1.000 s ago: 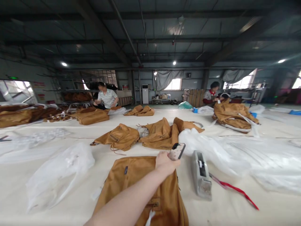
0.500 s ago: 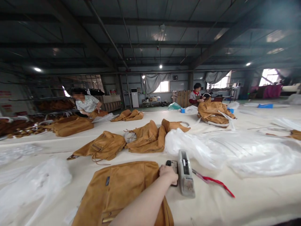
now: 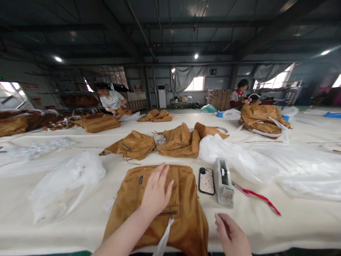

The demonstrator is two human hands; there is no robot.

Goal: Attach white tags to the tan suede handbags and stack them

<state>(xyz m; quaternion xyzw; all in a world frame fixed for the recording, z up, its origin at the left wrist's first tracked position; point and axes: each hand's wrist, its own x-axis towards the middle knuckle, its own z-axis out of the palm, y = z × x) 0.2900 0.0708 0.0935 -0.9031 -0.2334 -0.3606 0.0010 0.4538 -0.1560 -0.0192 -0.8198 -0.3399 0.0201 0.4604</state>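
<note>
The left hand lay over a brown bag in the lower center of the frame, its palm down and its fingers spread moderately wide, with nothing in its grasp. Half a second earlier it gripped a phone beside the bag. The right hand, out of view in both earlier frames, appeared at the lower right, fingers loosely curled and thumb slightly apart, near the bag's edge and over the pale table; no object showed in it.

The bag lay flat, its dark label toward the upper left of its front, its zipper pocket below the left hand and a white strip trailing toward the bottom of the frame. The phone, released since the previous frame, rested patterned side up right of the bag, just beside a gray tape dispenser. A red strip stretched away to the dispenser's right.

Brown bags sat mid-frame beyond, between clear plastic at left and more plastic wrap at right. At the upper left, a person in a striped shirt, more upright one second before, leaned over brown material. Another person worked behind a large brown bag at the upper right.
</note>
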